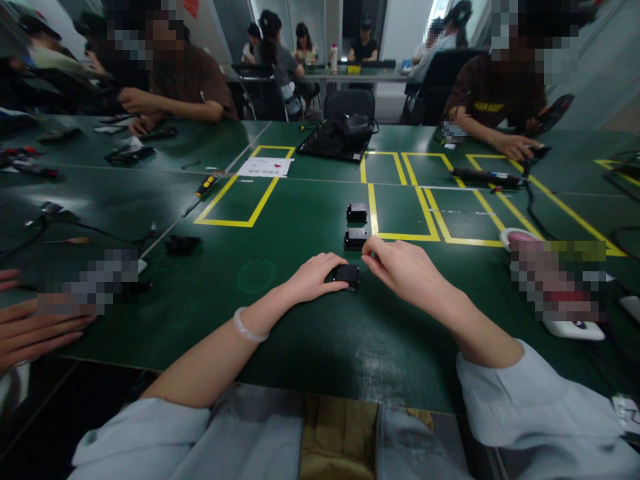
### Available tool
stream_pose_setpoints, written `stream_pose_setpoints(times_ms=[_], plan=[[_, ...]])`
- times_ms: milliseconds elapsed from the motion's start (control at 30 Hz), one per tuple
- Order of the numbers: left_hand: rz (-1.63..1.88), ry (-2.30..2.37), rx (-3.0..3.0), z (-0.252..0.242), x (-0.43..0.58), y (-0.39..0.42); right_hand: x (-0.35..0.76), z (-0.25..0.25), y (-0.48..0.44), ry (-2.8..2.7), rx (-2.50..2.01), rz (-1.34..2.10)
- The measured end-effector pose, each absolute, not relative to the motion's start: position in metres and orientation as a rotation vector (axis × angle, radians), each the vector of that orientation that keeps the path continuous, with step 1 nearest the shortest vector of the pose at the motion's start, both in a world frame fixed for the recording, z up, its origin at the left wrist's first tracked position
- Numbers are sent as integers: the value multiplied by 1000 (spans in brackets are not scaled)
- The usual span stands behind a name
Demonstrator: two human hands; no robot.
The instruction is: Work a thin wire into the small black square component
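A small black box-shaped part (348, 275) lies on the green table (300, 333) right in front of me. My left hand (314, 277) rests on its left side, fingers curled around it. My right hand (400, 267) sits just right of the part, thumb and forefinger pinched together near the part's upper right corner; what they pinch is too small to make out. Two more black parts stand in a row beyond, one (355, 239) close and one (357, 212) farther.
Yellow tape rectangles (235, 200) mark the table. A black tray (336, 140) and a white paper (265, 167) lie farther back. A screwdriver (203, 190) lies at left, a white device (575, 328) at right. Other people sit around; someone's hand (30, 327) shows at left.
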State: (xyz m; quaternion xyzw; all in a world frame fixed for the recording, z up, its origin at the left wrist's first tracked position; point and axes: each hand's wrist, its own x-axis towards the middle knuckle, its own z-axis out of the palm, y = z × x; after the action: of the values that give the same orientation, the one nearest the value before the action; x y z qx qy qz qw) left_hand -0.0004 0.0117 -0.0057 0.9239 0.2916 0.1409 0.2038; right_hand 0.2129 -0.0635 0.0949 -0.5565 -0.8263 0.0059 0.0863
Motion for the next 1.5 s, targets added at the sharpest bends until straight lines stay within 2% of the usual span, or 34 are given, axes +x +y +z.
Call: stream_pose_setpoints(times_ms=[233,900,1500], plan=[[409,821,2565,-6,-1,12,214,92,-65,-2453,-1536,50],[394,820,2559,-3,1,11,212,97,-65,-2460,-1675,-26],[420,800,2546,-3,1,11,214,95,-65,-2456,-1604,20]])
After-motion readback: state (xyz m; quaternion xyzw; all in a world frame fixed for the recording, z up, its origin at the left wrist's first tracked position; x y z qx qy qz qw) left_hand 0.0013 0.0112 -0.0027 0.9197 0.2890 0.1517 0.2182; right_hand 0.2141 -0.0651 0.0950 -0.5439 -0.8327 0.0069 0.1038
